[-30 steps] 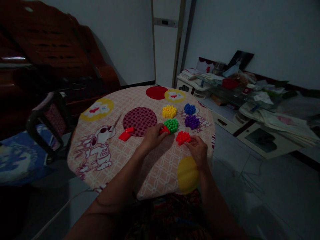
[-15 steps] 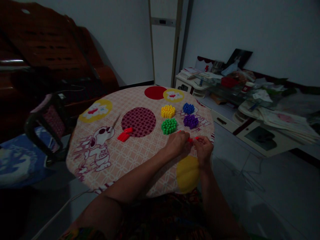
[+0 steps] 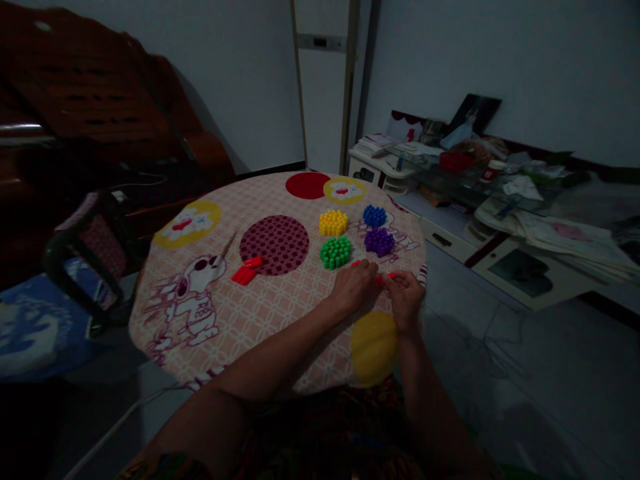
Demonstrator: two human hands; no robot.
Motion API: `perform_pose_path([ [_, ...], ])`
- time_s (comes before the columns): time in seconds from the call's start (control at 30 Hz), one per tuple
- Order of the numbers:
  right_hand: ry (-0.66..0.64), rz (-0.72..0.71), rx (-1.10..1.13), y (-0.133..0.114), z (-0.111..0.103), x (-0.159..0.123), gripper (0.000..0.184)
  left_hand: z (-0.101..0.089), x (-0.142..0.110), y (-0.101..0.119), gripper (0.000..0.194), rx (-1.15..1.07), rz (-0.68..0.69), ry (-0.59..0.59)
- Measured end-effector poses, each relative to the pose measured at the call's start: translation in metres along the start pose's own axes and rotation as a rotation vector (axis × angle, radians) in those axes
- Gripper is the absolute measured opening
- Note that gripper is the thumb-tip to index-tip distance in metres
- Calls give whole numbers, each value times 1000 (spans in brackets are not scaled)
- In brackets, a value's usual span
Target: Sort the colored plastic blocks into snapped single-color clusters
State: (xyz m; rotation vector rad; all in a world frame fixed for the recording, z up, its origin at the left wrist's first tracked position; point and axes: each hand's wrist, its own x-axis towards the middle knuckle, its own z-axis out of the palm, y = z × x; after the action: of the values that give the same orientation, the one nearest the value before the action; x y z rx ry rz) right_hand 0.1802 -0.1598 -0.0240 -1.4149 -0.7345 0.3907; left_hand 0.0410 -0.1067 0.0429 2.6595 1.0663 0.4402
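Note:
Near the table's right front edge, my left hand (image 3: pixel 354 287) has its fingers curled over small red plastic pieces, mostly hidden beneath them. My right hand (image 3: pixel 406 293) pinches a small red plastic piece (image 3: pixel 386 276) close beside the left fingertips. Just beyond the hands stand clusters of small knobbed plastic pieces: green (image 3: pixel 335 253), purple (image 3: pixel 379 242), yellow (image 3: pixel 333 223) and blue (image 3: pixel 375 216). Farther left lie flat red pieces (image 3: pixel 245 274), partly over the dark checked circle on the tablecloth (image 3: pixel 280 313). How the red pieces in my hands fit together is too small to tell.
A dark-framed chair (image 3: pixel 83 253) stands left of the round table, with a wooden sofa (image 3: pixel 110 113) behind. To the right is a low white cabinet (image 3: pixel 445 240) with a glass top, papers and bags. A tall white unit (image 3: pixel 325 100) stands at the back.
The view has shifted slightly. Both hands stay close together at the same spot, with the fingers moving a little around the red pieces. The coloured clusters have not moved.

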Motion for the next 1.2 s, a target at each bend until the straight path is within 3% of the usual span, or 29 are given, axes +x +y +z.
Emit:
perform_pose_path([
  [0.1,-25,-17,37,-8,-1,-5,37,-6,-2,-12,20,-147,18,128],
  [0.2,-84,-30,75,-24,0,-9,34,-15,-3,-20,29,-321,119,212],
  [0.33,-214,-50,105,-44,2,-10,31,-24,-8,-19,38,-501,297,118],
  [0.53,-348,-1,138,-48,3,-10,49,-27,-11,-21,27,-665,142,26],
  [0.7,-386,0,174,-50,8,-15,46,-26,-11,-33,30,-738,134,-49],
  [0.83,-381,22,175,-52,14,-17,49,-27,-14,-37,38,-642,223,6],
  [0.93,-373,43,172,-51,16,-18,49,-29,-16,-39,33,-582,243,24],
  [1.07,-345,29,163,-48,13,-14,47,-31,-16,-53,30,-617,92,101],
  [1.2,-195,-9,152,-41,6,-4,41,-31,-12,-74,33,-653,-68,222],
])
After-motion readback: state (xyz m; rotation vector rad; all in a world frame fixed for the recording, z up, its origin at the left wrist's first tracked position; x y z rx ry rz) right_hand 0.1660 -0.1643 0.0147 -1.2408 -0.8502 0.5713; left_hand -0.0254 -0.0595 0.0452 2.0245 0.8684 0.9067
